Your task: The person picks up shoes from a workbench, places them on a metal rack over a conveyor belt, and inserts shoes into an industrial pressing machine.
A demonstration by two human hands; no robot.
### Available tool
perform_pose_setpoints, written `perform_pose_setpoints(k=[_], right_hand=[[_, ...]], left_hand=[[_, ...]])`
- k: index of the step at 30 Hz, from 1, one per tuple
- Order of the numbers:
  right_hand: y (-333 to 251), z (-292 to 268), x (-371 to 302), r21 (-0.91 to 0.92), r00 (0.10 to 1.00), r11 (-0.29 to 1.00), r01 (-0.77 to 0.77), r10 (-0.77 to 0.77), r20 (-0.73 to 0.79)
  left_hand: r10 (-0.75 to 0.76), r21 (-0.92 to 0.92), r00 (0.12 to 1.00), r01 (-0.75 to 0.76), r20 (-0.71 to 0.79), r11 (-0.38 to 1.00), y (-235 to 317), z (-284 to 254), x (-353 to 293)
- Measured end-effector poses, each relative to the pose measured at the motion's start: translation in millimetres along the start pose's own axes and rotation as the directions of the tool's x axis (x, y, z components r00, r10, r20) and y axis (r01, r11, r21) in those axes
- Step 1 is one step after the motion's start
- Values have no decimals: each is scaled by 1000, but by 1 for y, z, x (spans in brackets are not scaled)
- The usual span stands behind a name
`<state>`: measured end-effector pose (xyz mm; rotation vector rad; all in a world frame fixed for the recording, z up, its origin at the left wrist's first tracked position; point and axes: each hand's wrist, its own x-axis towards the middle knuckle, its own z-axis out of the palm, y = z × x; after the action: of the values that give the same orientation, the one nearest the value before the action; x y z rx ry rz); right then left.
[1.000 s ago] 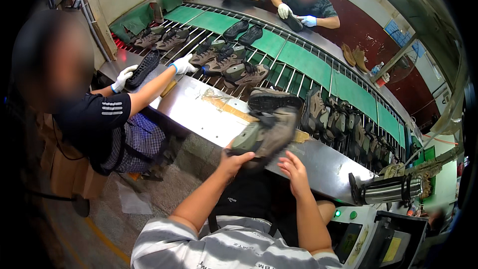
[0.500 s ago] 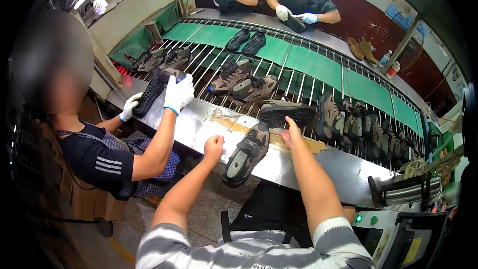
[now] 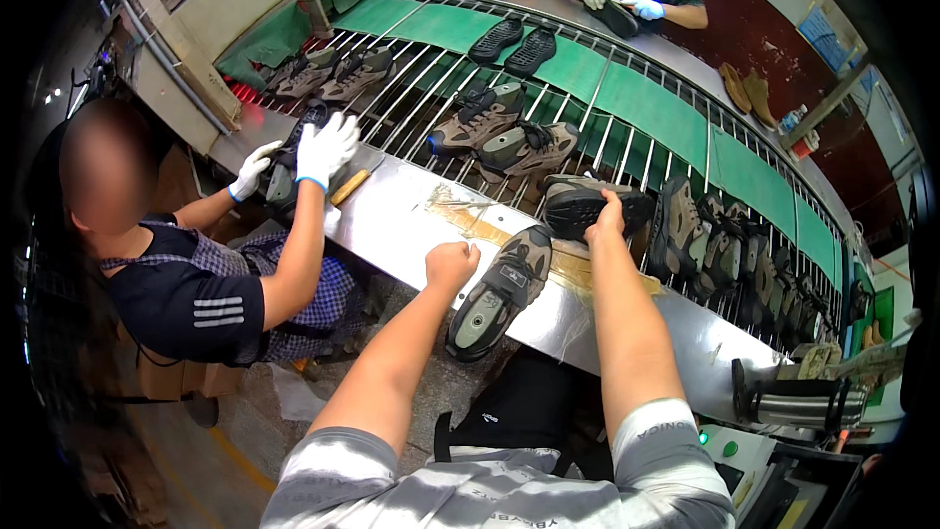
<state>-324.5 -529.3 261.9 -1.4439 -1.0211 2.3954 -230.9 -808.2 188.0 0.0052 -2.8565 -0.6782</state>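
Note:
My right hand (image 3: 605,218) grips a brown-and-black shoe (image 3: 568,204), tilted on its side with the dark sole toward me, at the edge of the roller rack. My left hand (image 3: 452,264) is closed in a fist above the metal ledge; whatever it may hold is hidden. Just right of that fist, a second brown-and-black shoe (image 3: 507,284) with a dark strap and a grey-green insole lies across the ledge, its heel end jutting toward me over the edge. This one is touched by neither hand, as far as I can see.
A metal ledge (image 3: 397,220) runs before a roller rack with a green belt (image 3: 636,103). Several shoes (image 3: 725,245) crowd the right; a pair (image 3: 529,147) sits ahead. A gloved co-worker (image 3: 230,284) handles a shoe at left, near a wooden-handled tool (image 3: 350,186). A metal cylinder (image 3: 808,402) stands right.
The view has shifted. My right hand has moved from beneath the tilted shoe to a grip on its upper side. The co-worker's shoe has been turned, and a wooden-handled tool now shows beside their glove.

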Motion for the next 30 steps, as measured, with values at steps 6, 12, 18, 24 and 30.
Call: perform_pose_setpoints(k=[6,12,18,24,30], right_hand=[[-91,-105,-1,96,872,973,211,-232,431],[-96,-305,-154,179,802,964,198,-265,536],[-10,-483,-256,375,842,927,8,-209,497],[42,-563,-246,466,862,880,-93,-163,480],[55,-610,-248,509,858,854,-102,-184,480]], left_hand=[[-54,-17,993,56,101,998,12,-6,11],[-155,-752,958,286,242,594,-55,-8,-20],[237,-707,969,-117,74,697,-22,-77,-133],[221,-801,968,-40,117,597,30,-56,-98],[175,-884,984,-67,16,462,130,14,-28]])
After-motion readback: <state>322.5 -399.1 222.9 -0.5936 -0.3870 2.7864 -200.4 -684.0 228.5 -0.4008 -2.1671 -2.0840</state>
